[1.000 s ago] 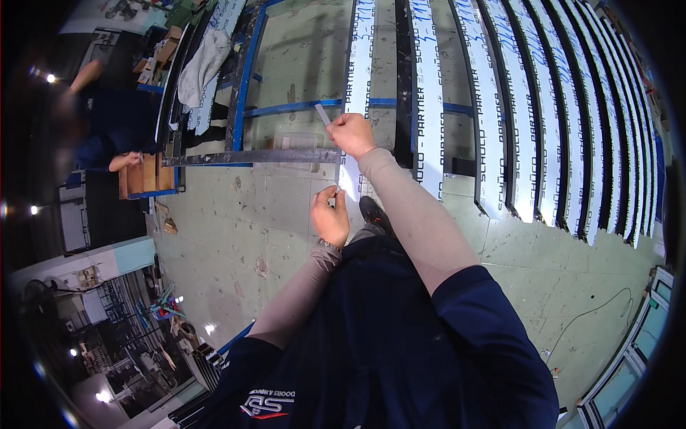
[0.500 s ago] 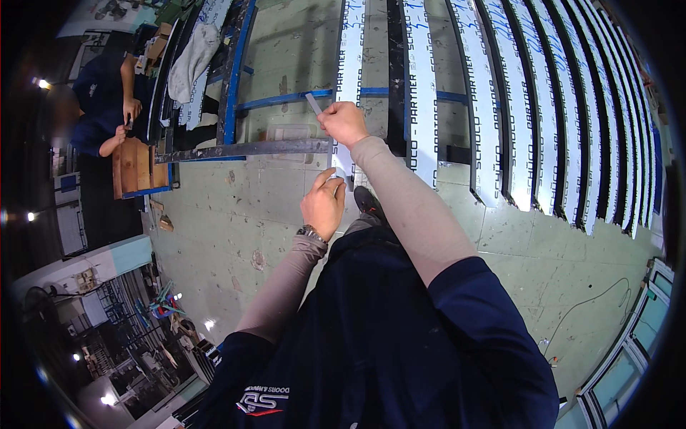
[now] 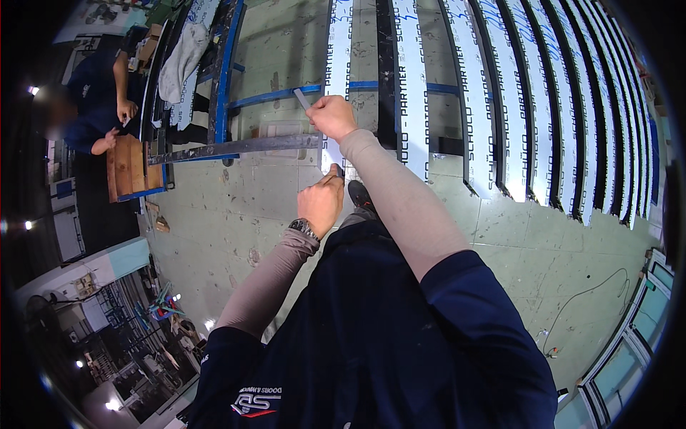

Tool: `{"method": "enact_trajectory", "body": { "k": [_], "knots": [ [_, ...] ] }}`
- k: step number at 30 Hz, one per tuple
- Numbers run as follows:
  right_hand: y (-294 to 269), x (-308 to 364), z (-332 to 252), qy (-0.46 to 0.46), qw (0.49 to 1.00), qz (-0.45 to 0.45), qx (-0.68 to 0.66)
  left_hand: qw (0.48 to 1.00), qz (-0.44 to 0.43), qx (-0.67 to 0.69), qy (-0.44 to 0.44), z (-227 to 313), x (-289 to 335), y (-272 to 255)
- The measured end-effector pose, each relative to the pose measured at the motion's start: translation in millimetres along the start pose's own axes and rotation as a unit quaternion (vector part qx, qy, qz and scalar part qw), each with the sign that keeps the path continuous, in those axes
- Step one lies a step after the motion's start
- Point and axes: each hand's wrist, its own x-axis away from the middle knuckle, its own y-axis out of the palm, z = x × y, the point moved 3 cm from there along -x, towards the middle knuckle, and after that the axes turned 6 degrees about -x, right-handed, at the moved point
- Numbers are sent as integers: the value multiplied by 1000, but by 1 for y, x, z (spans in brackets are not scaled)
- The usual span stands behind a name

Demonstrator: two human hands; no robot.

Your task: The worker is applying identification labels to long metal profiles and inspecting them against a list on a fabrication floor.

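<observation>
A long profile (image 3: pixel 338 53) with white printed film runs away from me, its near end between my hands. My right hand (image 3: pixel 333 117) is closed on a narrow flat grey strip (image 3: pixel 301 99), which sticks out to the left beyond the fingers over the profile. Nearer to me, my left hand (image 3: pixel 320 201) has its fingers drawn together at the near end of the profile, pinching or pressing it; the fingertips are partly hidden. A watch (image 3: pixel 304 227) is on the left wrist.
A dark bar (image 3: pixel 236 149) of the blue rack (image 3: pixel 275 96) reaches the profile from the left. Several film-covered profiles (image 3: pixel 473 93) lie in a row at right. At far left a person (image 3: pixel 100 100) works near a wooden box (image 3: pixel 136 171). A cable (image 3: pixel 572 307) lies on the floor.
My left fingers, raised and partly spread before, have come together at the profile's end. My right hand still grips the strip. The whole view has shifted slightly.
</observation>
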Motion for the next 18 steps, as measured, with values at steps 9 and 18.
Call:
{"method": "enact_trajectory", "body": {
  "k": [9,18],
  "knots": [
    [1,1,-3,1,1000,-3,4,1000,20,-3,12,-6,1,2],
    [1,-1,1,2,1000,3,-1,997,-2,-64,43,0,-2,3]
  ]
}}
